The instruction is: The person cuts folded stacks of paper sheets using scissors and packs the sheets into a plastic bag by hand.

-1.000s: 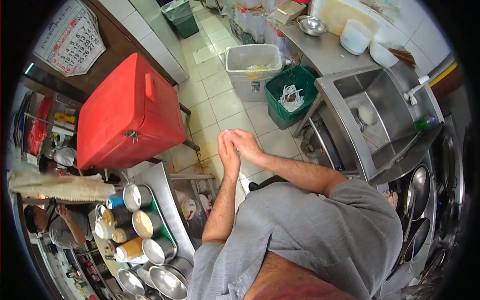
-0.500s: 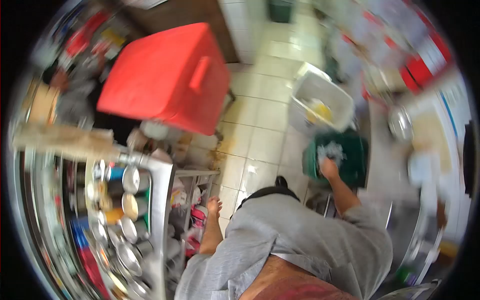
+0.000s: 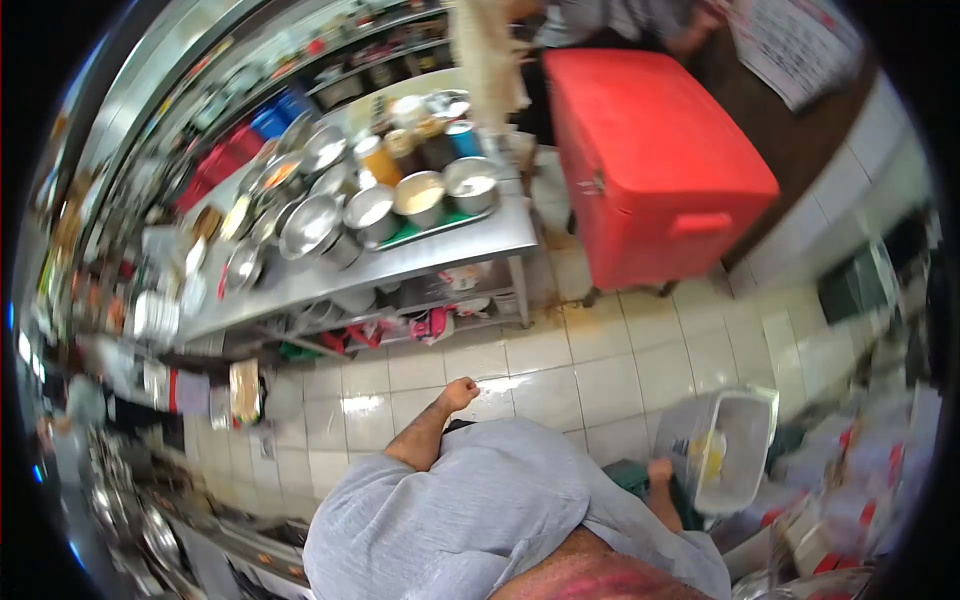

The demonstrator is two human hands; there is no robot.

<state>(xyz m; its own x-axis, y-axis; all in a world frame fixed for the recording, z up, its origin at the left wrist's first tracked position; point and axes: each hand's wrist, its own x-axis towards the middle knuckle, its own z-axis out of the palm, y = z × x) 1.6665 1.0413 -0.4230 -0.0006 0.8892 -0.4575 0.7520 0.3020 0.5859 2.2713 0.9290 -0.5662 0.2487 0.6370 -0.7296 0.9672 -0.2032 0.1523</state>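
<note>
My left hand (image 3: 460,393) hangs over the tiled floor in front of my body, fingers curled in, with nothing visible in them. On my other side, my right hand (image 3: 660,472) is low down beside a dark green bin (image 3: 628,477), mostly covered by my arm and shirt. The right fingers are too small and blurred to show whether they grip its rim. A whitish translucent tub (image 3: 741,455) with something yellow inside stands right by that hand.
A steel worktable (image 3: 509,222) holds several metal pots (image 3: 417,198) and bottles. Past its end stands a red cooler box (image 3: 650,130) on legs. Behind it a person's grey sleeve (image 3: 610,18) shows. The tiled floor (image 3: 540,390) looks wet. Another person is at the far left.
My view has swung left, bringing the worktable and its far end into sight. The green bin, earlier showing white contents, is now largely hidden behind my body and right arm.
</note>
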